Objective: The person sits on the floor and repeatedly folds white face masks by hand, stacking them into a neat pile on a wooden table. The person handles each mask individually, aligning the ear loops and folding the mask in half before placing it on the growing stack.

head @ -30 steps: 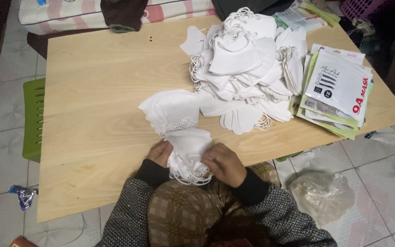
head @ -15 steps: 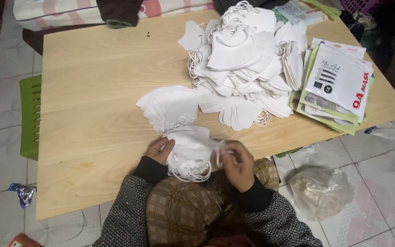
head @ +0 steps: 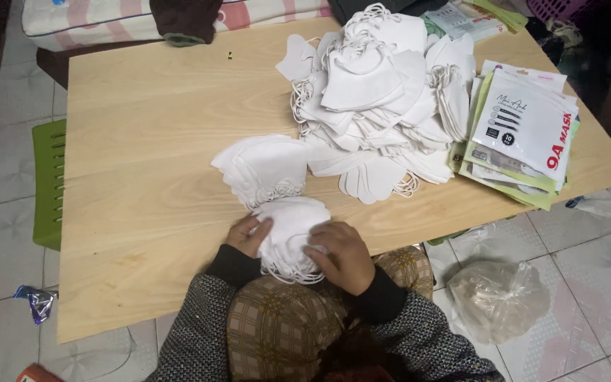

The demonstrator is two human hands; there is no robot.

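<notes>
A small stack of white face masks lies at the near edge of the light wooden table. My left hand grips its left side and my right hand presses down on its right side. Just beyond it sits a fanned bundle of white masks. A big loose heap of white masks covers the far right part of the table.
A pile of printed flat mask packets lies at the table's right edge. A green plastic stool stands to the left, a clear plastic bag on the tiled floor to the right, a striped cushion behind the table.
My right hand has moved from the stack's right edge back onto the top of it. The left hand stays on the stack's left side.
</notes>
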